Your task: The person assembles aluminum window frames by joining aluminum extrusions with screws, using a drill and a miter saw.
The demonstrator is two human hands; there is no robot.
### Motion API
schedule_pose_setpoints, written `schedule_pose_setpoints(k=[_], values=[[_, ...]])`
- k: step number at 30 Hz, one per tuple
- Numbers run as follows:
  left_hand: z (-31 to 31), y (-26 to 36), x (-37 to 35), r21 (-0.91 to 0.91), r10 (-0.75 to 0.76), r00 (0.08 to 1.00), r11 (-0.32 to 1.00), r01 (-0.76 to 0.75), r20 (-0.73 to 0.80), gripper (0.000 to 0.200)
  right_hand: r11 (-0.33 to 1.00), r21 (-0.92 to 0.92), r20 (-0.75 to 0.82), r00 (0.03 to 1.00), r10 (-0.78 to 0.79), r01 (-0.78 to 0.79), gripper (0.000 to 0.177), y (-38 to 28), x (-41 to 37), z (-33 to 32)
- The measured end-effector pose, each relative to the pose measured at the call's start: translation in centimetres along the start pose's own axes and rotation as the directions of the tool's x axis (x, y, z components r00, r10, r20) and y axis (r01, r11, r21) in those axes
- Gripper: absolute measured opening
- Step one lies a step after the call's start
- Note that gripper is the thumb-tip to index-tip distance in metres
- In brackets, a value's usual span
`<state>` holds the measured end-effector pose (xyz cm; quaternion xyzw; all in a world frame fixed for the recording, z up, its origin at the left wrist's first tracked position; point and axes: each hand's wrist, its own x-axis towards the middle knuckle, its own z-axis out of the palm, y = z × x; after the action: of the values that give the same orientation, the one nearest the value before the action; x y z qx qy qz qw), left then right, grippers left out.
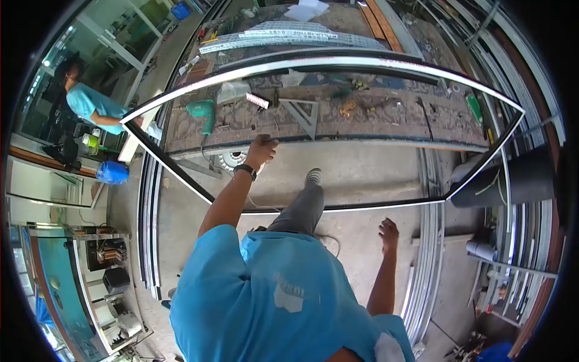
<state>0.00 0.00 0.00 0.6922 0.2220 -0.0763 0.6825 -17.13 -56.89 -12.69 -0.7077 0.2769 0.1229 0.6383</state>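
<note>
My left hand (261,152), with a dark watch on its wrist, hovers inside the opening of a large metal frame (338,62), close to the workbench's front edge. Its fingers are loosely bent and a little apart, with nothing seen in them. Lower on the right, my right hand (389,233) hangs outside the frame, fingers partly spread. The frame has black and silver edges and leans across the bench (374,120). Through it show a green power drill (202,114), a triangular set square (303,116) and a small striped box (257,101).
Wrapped profiles (289,37) lie at the bench's far side. Long metal bars (429,241) run along the floor on the right, others (151,217) on the left. A person in a blue shirt (90,105) stands at far left, near a blue drum (113,172).
</note>
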Motion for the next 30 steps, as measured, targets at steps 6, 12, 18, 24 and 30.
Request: schedule_pose_setpoints(k=[6,12,18,24,30], values=[[-2.5,-1.3,16.9,0.615,0.526,0.734,0.766,-0.188,-0.430,0.063,0.857,-0.287,0.248,0.898,-0.364,0.427,0.029,-2.5,9.9,10.5],[-2.2,3.4,30.9,0.972,0.508,0.861,0.207,-0.108,-0.012,0.046,0.859,-0.276,0.401,0.864,-0.304,0.431,0.042,-23.6,11.5,22.0],[-1.4,10.4,31.5,0.942,0.170,0.985,0.335,-0.019,-0.041,0.042,0.671,-0.434,0.545,0.768,-0.336,0.601,0.042,-35.0,17.4,28.6],[0.4,13.1,29.4,0.680,0.522,0.850,0.598,-0.425,0.074,0.023,0.828,-0.258,0.613,0.746,-0.259,0.499,0.048,-35.4,23.3,35.8],[6.8,20.9,28.1,0.382,0.337,0.910,0.829,-0.408,0.242,0.025,0.879,-0.173,0.629,0.737,-0.248,0.444,0.039,-39.5,26.4,44.2]])
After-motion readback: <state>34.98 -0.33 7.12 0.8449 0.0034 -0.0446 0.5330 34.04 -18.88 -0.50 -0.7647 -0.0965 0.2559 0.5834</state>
